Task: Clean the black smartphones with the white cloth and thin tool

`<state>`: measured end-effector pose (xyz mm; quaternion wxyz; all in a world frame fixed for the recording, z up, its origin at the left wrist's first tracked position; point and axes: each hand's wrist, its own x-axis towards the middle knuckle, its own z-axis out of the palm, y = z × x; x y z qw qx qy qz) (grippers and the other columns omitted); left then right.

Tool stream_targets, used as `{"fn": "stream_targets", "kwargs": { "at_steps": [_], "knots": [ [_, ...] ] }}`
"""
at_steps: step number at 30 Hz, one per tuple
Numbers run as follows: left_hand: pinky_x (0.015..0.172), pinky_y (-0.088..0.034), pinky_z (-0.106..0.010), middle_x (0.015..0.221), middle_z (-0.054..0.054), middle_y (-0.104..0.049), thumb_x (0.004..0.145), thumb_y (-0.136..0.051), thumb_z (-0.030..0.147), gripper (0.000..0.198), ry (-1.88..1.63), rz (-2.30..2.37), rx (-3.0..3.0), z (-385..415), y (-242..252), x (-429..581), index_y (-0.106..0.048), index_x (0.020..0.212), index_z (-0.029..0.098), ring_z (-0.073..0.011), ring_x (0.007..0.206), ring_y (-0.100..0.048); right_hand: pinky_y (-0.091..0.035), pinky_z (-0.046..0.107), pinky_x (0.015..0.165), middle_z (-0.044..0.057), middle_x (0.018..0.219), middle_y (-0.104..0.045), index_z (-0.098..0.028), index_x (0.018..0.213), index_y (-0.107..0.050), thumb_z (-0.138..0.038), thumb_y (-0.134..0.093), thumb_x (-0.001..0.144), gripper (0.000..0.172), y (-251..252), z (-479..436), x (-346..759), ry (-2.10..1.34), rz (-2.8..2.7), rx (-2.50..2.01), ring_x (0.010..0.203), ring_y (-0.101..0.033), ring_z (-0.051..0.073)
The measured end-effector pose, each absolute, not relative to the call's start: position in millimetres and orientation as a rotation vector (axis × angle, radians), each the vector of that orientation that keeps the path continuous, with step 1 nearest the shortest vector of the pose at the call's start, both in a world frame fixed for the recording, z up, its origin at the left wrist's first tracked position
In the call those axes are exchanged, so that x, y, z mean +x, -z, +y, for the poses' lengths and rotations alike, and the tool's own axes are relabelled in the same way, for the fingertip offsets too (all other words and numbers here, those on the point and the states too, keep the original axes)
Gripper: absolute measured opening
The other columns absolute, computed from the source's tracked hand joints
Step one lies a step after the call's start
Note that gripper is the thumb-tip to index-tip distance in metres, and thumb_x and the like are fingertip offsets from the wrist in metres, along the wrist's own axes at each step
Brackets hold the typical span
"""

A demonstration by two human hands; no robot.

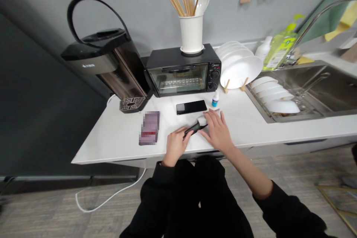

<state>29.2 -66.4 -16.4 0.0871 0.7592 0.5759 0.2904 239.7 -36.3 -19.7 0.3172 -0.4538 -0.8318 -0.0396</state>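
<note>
A knife with a black handle lies slantwise just above or on the white counter; I cannot tell which. My left hand is closed around the handle end, thumb along it. Over the pale, shiny blade spreads my right hand, its fingers stretched across the far part and its thumb apart on the near side. Much of the blade is hidden under those fingers. Beyond the hands lie a black phone and a small upright white bottle with a blue label.
A folded purple cloth-like item, blurred out, lies left. Behind stand a drink dispenser, a toaster oven bearing a white utensil holder, and racked plates. The sink with bowls is right.
</note>
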Motion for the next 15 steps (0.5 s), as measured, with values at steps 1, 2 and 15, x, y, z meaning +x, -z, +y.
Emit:
{"fn": "stream_targets", "kwargs": {
  "at_steps": [1, 2, 15],
  "knots": [
    [0.067, -0.048, -0.026, 0.088, -0.005, -0.077, 0.107, -0.056, 0.037, 0.03, -0.877, 1.695, 2.257, -67.3, 15.1, 29.9, -0.078, 0.095, 0.02, -0.0197, 0.08, -0.075, -0.022, 0.066, 0.127, 0.026, 0.152, -0.055, -0.005, 0.158, -0.038, -0.059, -0.042, 0.107, 0.075, 20.5, -37.2, 239.1, 0.11, -2.137, -1.248, 0.154, -0.038, 0.04],
    [0.069, -0.049, -0.025, 0.091, -0.005, -0.077, 0.108, -0.055, 0.037, 0.03, -0.877, 1.681, 2.253, -67.9, 15.0, 30.0, -0.078, 0.098, 0.02, -0.0193, 0.083, -0.075, -0.023, 0.068, 0.127, 0.028, 0.153, -0.053, -0.002, 0.158, -0.037, -0.062, -0.043, 0.106, 0.079, 21.8, -41.6, 234.3, 0.107, -2.108, -1.278, 0.155, -0.034, 0.042],
    [0.082, -0.056, -0.026, 0.108, -0.004, -0.08, 0.107, -0.054, 0.029, 0.026, -0.875, 1.549, 2.231, -70.6, 14.2, 26.0, -0.077, 0.118, 0.027, -0.0187, 0.096, -0.077, -0.024, 0.064, 0.127, 0.025, 0.153, -0.055, -0.005, 0.164, -0.031, -0.058, -0.045, 0.106, 0.079, 19.3, -46.5, 238.1, 0.092, -2.149, -1.315, 0.153, -0.039, 0.039]
  ]
}}
